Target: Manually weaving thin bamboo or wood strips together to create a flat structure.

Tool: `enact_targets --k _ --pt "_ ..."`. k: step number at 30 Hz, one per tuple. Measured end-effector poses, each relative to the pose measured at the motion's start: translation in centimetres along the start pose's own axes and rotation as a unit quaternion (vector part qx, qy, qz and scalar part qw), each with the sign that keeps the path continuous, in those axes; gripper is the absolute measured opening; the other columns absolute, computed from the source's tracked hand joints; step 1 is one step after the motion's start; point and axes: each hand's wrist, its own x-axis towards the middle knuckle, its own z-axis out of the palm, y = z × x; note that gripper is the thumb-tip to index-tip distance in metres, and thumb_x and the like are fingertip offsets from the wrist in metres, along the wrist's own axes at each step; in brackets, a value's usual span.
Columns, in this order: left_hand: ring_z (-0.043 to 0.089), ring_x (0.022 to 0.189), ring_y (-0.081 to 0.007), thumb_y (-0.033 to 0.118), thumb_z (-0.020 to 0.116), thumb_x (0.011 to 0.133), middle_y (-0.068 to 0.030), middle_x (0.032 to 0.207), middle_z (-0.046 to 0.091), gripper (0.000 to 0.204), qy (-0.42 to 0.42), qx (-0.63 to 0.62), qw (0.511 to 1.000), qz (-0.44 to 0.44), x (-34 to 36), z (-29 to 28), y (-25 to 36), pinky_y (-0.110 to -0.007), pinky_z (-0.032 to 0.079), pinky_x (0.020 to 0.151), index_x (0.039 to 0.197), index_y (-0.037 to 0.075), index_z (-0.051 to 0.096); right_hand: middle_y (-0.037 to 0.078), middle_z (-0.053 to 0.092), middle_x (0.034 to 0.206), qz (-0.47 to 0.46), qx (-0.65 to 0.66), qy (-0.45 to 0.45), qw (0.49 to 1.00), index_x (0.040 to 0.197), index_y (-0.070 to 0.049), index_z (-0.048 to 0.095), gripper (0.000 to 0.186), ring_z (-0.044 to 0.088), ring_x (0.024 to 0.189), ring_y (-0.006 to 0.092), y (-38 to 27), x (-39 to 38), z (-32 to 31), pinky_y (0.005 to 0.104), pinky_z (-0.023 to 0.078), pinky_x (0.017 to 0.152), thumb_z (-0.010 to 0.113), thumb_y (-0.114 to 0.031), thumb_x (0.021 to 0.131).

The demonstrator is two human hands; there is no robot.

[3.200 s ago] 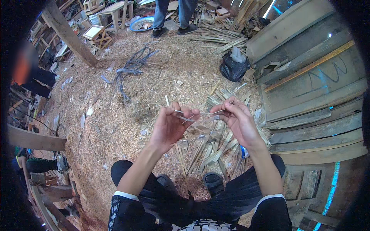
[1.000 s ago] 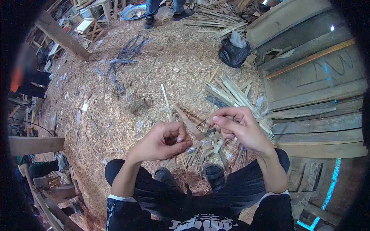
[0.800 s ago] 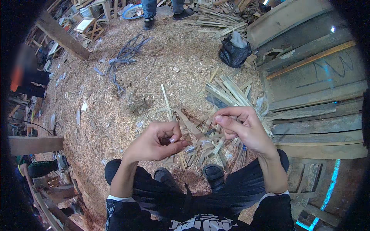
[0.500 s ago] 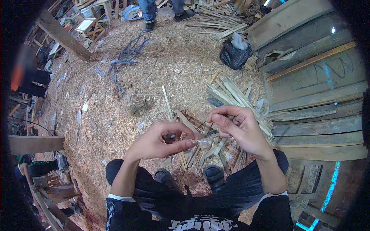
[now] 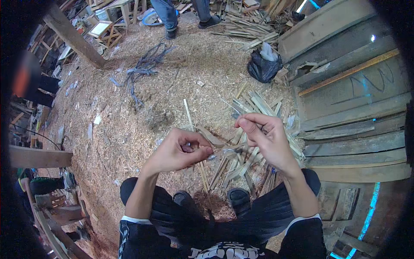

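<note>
My left hand point(image 5: 181, 151) is closed in a pinch above the scattered wooden strips, on a small thin thing that its fingers mostly hide. To its right and a little higher, my right hand point(image 5: 269, 142) pinches with thumb and forefinger at something too fine to make out. The two hands are apart. Beneath and beyond them lie loose pale wooden strips point(image 5: 258, 103) on a floor of shavings point(image 5: 108, 142), near my sandalled feet between my dark-trousered knees.
A black plastic bag point(image 5: 263, 69) sits ahead right beside wooden boards point(image 5: 349, 138). A post point(image 5: 75, 34), tangled grey straps point(image 5: 144, 69) and a small wooden stool point(image 5: 103, 32) are ahead left. A person's legs point(image 5: 168, 19) stand at the top; another person point(image 5: 39, 82) is at left.
Since the oldest frame my left hand has turned and curled more closed, and its thin pieces are now mostly hidden. Over the last half second both hands have risen slightly.
</note>
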Motion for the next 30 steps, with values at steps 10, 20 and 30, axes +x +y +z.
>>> enact_targets --k 10,20,30 --pt "0.062 0.082 -0.0308 0.010 0.080 0.079 -0.0122 0.082 0.059 0.020 0.179 0.283 0.919 0.210 -0.4 -0.5 5.6 -0.040 0.048 0.073 0.097 0.004 0.073 -0.007 0.047 0.072 -0.109 0.004 -0.030 0.994 0.115 -0.002 0.068 0.021 0.041 0.067 0.0037 -1.1 1.3 0.3 0.0226 0.037 0.061 0.064 -0.015 0.100" --pt "0.057 0.087 -0.0272 0.009 0.075 0.075 -0.0083 0.088 0.056 0.019 0.346 0.485 0.764 0.250 3.1 0.0 5.4 -0.041 0.046 0.076 0.094 0.007 0.071 -0.001 0.047 0.080 -0.242 -0.142 0.084 0.956 0.117 -0.003 0.067 0.029 0.044 0.069 0.0110 0.3 2.9 1.4 0.0262 0.039 0.063 0.072 -0.002 0.089" --pt "0.053 0.095 -0.0247 0.017 0.081 0.077 -0.0035 0.098 0.058 0.032 0.487 0.486 0.654 0.315 6.3 2.4 0.5 -0.042 0.038 0.086 0.106 0.014 0.070 0.010 0.054 0.094 -0.336 -0.428 0.213 0.812 0.109 -0.008 0.073 0.027 0.055 0.092 0.0268 1.2 5.7 1.9 0.0402 0.037 0.082 0.072 -0.006 0.082"
